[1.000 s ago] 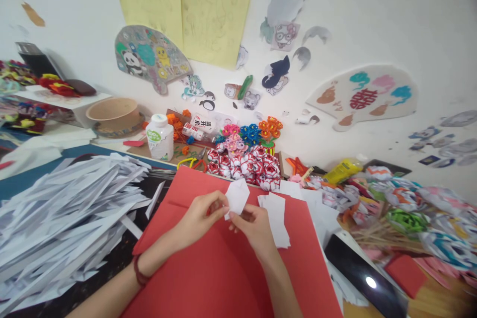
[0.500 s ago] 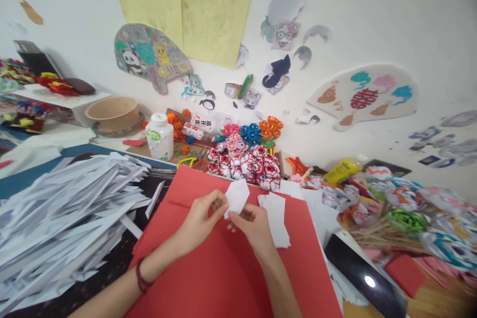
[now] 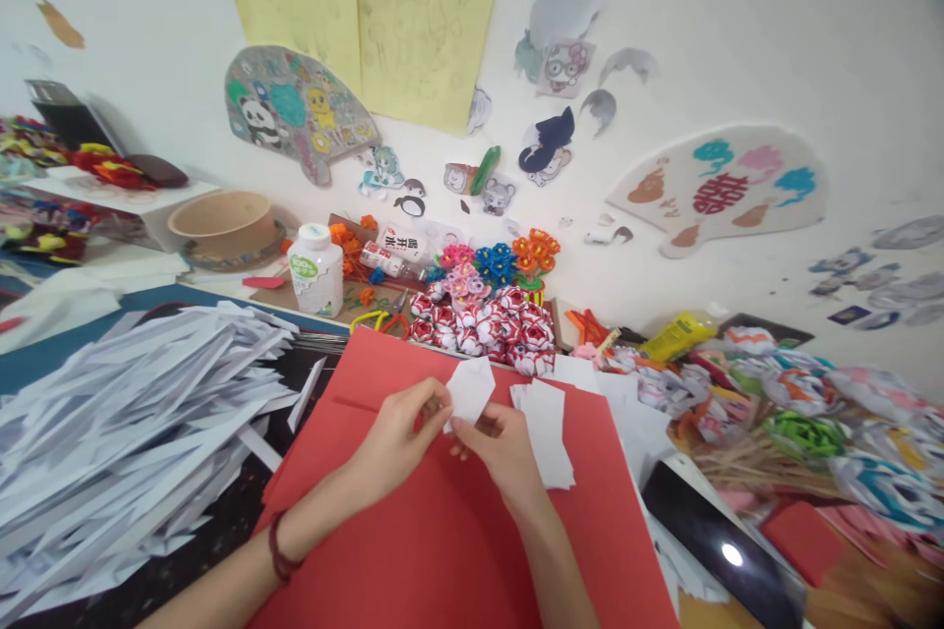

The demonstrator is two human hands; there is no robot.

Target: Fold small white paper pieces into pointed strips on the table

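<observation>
Between my hands is a small white piece of paper [image 3: 472, 387] with angled corners, held a little above a large red sheet [image 3: 435, 531]. My left hand [image 3: 402, 428] pinches its lower left edge between thumb and fingertips. My right hand [image 3: 500, 447] grips the bottom edge, thumb in front, with some fingers hidden behind or curled below. Just right of my right hand, a short stack of white paper pieces [image 3: 547, 432] lies on the red sheet.
On the left is a big heap of white paper strips [image 3: 133, 442]. Red-and-white paper flowers [image 3: 487, 329], a white bottle [image 3: 316, 273] and a round wooden tub [image 3: 222, 228] stand along the wall. At right lie a black phone [image 3: 723, 545] and several colourful paper flowers [image 3: 807, 437].
The white piece of paper tilts slightly between my fingers. Both hands keep nearly the same place and grip.
</observation>
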